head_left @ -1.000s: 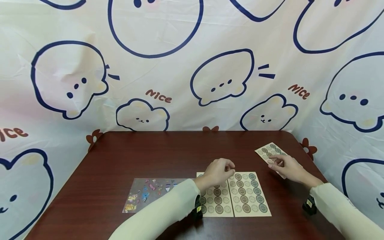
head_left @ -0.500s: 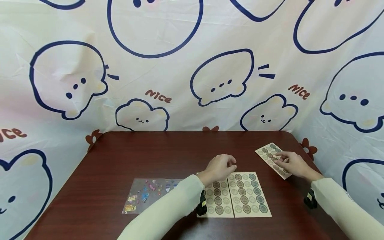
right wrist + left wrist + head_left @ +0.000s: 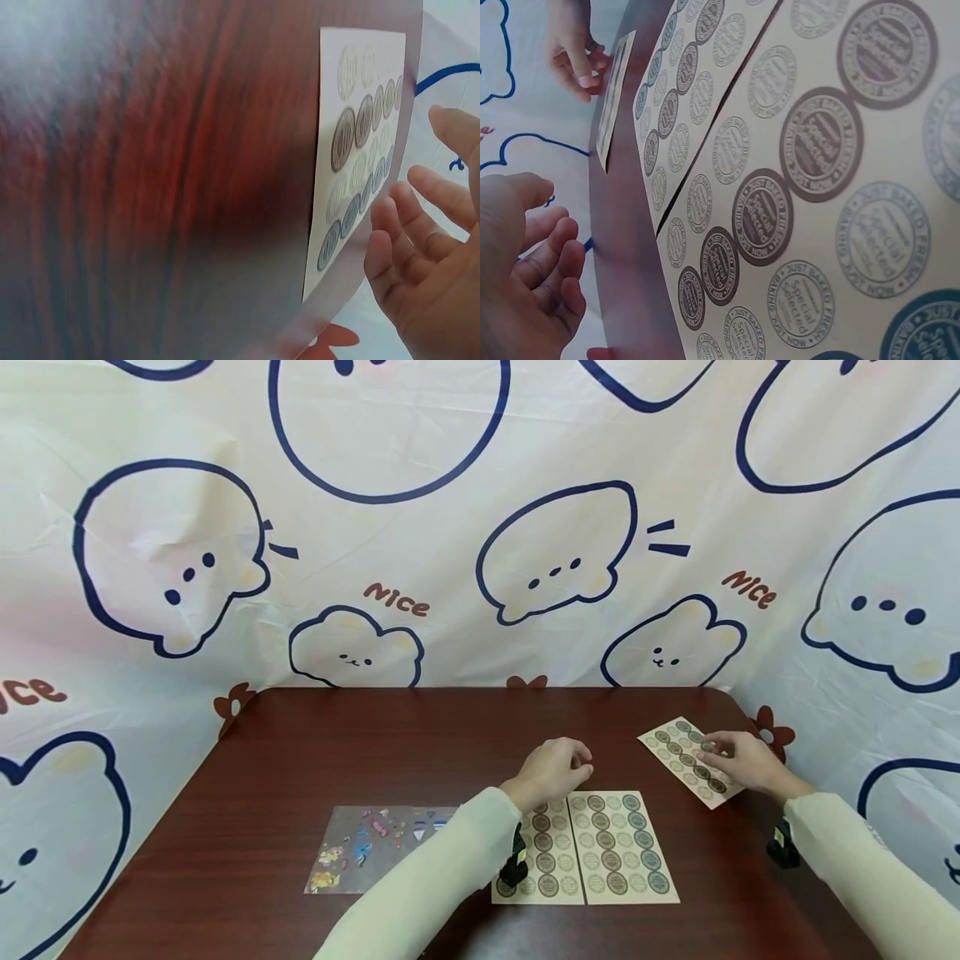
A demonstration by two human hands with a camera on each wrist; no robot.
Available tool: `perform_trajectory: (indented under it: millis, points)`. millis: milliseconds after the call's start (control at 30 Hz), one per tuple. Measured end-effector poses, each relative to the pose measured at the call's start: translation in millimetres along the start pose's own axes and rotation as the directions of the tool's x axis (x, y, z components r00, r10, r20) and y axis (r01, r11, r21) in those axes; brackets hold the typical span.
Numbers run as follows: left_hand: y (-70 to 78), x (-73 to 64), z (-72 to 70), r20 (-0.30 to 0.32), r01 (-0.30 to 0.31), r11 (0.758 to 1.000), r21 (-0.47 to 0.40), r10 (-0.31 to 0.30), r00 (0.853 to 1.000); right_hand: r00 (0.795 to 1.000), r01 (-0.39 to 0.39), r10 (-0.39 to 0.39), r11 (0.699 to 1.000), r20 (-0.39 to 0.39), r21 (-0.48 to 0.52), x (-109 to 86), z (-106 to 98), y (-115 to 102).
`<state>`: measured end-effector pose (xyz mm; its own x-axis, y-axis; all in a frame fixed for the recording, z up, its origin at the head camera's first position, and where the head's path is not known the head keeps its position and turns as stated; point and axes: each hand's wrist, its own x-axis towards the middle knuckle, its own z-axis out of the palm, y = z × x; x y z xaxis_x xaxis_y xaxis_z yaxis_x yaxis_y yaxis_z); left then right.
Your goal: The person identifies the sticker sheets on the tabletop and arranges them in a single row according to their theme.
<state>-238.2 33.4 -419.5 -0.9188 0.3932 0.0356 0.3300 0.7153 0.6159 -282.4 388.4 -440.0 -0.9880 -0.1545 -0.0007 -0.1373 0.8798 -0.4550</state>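
My left hand (image 3: 553,768) hovers over the far edge of two cream sticker sheets lying side by side, the left sheet (image 3: 557,841) partly hidden by my arm and the right sheet (image 3: 626,852) mostly visible. Its fingers are loosely bent around nothing in the left wrist view. Round brown, blue-grey and pale labels in rows cover both sheets. A third sheet (image 3: 684,762) of such stickers lies at an angle farther right. Over its right side is my right hand (image 3: 746,762), fingers relaxed and holding nothing; the right wrist view shows this hand (image 3: 435,247) apart from the sheet (image 3: 352,187).
A clear sheet (image 3: 375,860) with small colourful cartoon stickers lies left of the cream sheets, its right part under my left sleeve. Everything rests on a dark red-brown table (image 3: 420,743). A cartoon-printed cloth (image 3: 450,560) hangs around its back and sides.
My right hand has drawn away rightward across the angled sheet, uncovering more stickers. My left hand has shifted slightly farther from me, and to the right. The sheets look unmoved.
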Motion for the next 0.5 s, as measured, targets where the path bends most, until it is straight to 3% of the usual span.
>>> perform_trajectory:
  millis: [333, 500]
  points:
    - [-6.7, -1.9, 0.9, 0.009, -0.009, 1.0, -0.014, 0.009, 1.0, 0.994, 0.078, -0.074, 0.996, 0.083, -0.05, 3.5, -6, 13]
    - [-11.6, -3.1, -1.1, 0.006, -0.015, 0.999, -0.031, 0.016, 1.0, 0.987, 0.083, -0.071, 0.993, 0.145, -0.082, 5.7, -8, 15]
